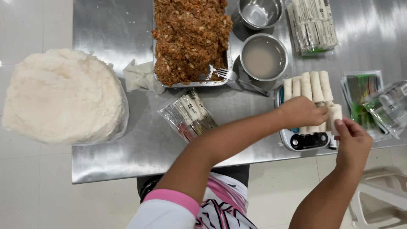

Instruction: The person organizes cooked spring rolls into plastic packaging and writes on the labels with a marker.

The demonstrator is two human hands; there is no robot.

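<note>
**Rolls stacking up on the scale**

At the far left of the steel table point(110, 157) sits a big round stack of white wrappers point(63, 95) in clear plastic, hanging partly over the table's left edge. Right of it lie a few torn wrapper scraps point(140, 76), then the metal tray of brown minced filling point(188, 38) with a fork point(237, 78) resting at its near right corner. In front of the tray lies a clear packet point(188, 114). Further right stand two steel bowls, the far one point(259, 12) nearly empty, the near one point(263, 57) holding cloudy liquid.

Your left hand point(301, 112) reaches across to the kitchen scale point(303, 140), fingers curled down over the row of white rolls point(311, 87) lying on it. Your right hand point(352, 142) pinches one more roll point(335, 114) at the row's right end, just beside the others. More packets lie at the far right point(388, 106).

The rolls already crowd the scale, and the end one sits at its right rim; a nudge there could tip it off onto the table or floor. Pressing too hard with your left hand could squash the soft rolls or split a wrapper. The scale also stands close to the near table edge.
</note>
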